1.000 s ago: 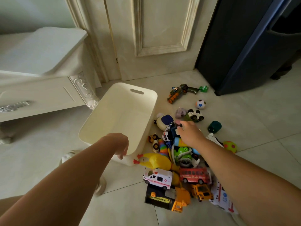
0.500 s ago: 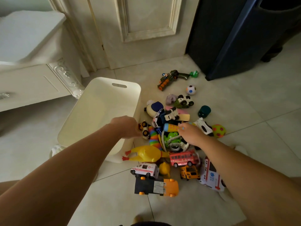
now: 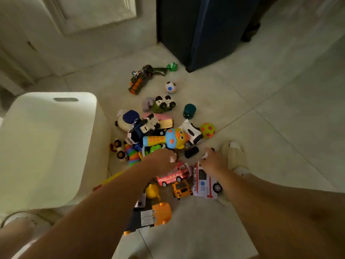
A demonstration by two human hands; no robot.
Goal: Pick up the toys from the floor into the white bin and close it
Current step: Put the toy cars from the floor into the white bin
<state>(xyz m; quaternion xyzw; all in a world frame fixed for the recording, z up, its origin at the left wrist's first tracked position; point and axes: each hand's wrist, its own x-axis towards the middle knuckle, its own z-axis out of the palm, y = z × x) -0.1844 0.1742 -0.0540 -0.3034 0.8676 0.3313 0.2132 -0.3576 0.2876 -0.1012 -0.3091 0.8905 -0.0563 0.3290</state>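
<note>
Step in hand is picking up toys, and it is early in the task: nothing shows inside the white bin (image 3: 56, 146), which stands open on the floor at the pile's left side. The toys lie well apart from the floor's far edge by the door.

The left hand (image 3: 160, 159) is down in the pile's middle, just above the pink fire truck (image 3: 173, 174). The right hand (image 3: 212, 161) is at the nose of the white ambulance (image 3: 204, 182). Both have their fingers bent down into the toys, and I cannot tell whether either is grasping anything.

The next move likely calls for a firm hold on one toy, a lift clear of its neighbours, a swing left and a drop over the bin's rim. No lid is in view.

Counts:
- 1 bin.
- 1 toy gun (image 3: 141, 79).
- 2 balls: white-blue ball (image 3: 170, 87) and spotted ball (image 3: 207, 130).
- 1 duck microphone (image 3: 164, 140).
- 1 plush (image 3: 127, 119).
- 1 dark green cup (image 3: 189, 111).
- At least 7 vehicles, including the yellow truck (image 3: 182, 188), the orange truck (image 3: 149, 215) and the monster truck (image 3: 165, 103).

The rest of the pile is too tangled to count.
</note>
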